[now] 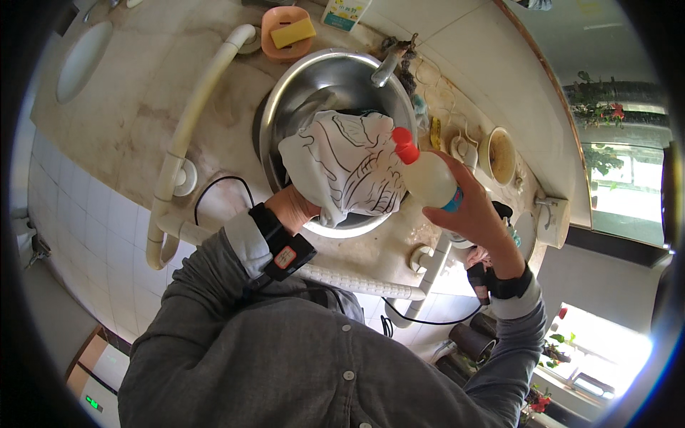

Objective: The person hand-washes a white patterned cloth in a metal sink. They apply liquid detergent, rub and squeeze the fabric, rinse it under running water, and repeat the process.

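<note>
My right hand (pixel 465 206) grips a translucent plastic bottle (pixel 431 179) with a blue label. Its red flip cap (pixel 406 147) stands open and points left, toward a white cloth with black line drawings (pixel 348 166). The cloth is bunched over a round stainless steel basin (pixel 275 115). My left hand (pixel 294 208) reaches under the cloth at the basin's near rim; its fingers are hidden beneath the fabric. Whether any liquid leaves the bottle cannot be told.
A metal faucet (pixel 386 68) overhangs the basin. Beyond it sits a pink soap dish (pixel 270 45) with a yellow bar (pixel 293 33). White grab rails (pixel 187 115) run along the left and near side of the stone counter. A beige bowl (pixel 500 155) stands at the right.
</note>
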`<act>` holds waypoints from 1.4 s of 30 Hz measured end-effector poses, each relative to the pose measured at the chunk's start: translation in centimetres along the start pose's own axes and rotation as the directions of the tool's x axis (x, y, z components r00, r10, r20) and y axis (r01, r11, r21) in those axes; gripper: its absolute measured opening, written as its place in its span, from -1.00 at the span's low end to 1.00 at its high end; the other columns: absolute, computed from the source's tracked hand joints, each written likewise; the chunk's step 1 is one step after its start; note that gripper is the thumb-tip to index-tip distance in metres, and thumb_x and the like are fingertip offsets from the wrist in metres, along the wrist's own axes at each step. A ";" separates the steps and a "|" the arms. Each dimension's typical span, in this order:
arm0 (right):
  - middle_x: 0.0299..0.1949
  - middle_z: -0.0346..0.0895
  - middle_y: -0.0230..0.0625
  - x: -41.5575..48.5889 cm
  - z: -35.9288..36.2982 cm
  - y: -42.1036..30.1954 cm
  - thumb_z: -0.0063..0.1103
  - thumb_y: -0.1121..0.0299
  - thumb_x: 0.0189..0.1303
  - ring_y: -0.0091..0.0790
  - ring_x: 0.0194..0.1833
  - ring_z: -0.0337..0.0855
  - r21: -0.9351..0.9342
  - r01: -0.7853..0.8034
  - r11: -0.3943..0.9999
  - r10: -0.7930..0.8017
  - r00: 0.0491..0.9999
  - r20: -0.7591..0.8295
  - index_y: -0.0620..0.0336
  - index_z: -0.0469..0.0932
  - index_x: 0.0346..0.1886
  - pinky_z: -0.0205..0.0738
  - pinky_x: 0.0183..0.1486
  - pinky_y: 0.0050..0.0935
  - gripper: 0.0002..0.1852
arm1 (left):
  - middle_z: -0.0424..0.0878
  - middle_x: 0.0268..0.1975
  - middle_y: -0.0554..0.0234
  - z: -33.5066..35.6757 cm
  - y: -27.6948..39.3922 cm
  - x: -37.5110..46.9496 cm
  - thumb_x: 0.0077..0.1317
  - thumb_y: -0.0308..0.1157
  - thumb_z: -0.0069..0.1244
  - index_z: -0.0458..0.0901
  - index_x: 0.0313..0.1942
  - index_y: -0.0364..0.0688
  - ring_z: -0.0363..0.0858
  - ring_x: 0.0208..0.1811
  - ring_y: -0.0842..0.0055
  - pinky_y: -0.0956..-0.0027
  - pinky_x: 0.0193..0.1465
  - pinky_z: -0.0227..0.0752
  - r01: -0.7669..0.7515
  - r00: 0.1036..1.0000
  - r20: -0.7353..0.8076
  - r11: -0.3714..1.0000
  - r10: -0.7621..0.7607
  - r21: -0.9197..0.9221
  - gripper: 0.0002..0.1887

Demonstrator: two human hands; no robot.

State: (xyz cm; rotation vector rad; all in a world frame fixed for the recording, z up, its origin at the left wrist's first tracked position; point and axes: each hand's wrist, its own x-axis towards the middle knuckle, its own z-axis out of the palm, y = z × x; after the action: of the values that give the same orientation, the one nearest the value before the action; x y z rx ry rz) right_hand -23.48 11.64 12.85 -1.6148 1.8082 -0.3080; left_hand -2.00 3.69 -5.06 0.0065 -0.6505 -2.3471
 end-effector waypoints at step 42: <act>0.15 0.39 -0.15 -0.1 8.1 19.8 0.59 0.29 -0.06 -0.28 0.17 0.49 0.559 0.046 0.828 0.463 0.507 -0.727 0.28 0.11 0.33 0.50 0.13 -0.32 -0.05 | 0.32 0.38 0.16 1.3 2.5 -1.1 0.48 -0.21 -0.16 0.16 0.41 -0.18 0.37 0.34 0.38 0.22 0.40 0.31 0.016 0.990 -0.142 0.998 -0.007 0.066 -0.44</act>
State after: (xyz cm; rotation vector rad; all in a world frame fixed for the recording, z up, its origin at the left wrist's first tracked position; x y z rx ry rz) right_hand -33.96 17.83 -4.80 -0.8098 2.2854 -1.5625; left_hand 0.16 3.36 -2.96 0.2063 -0.6602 -2.3099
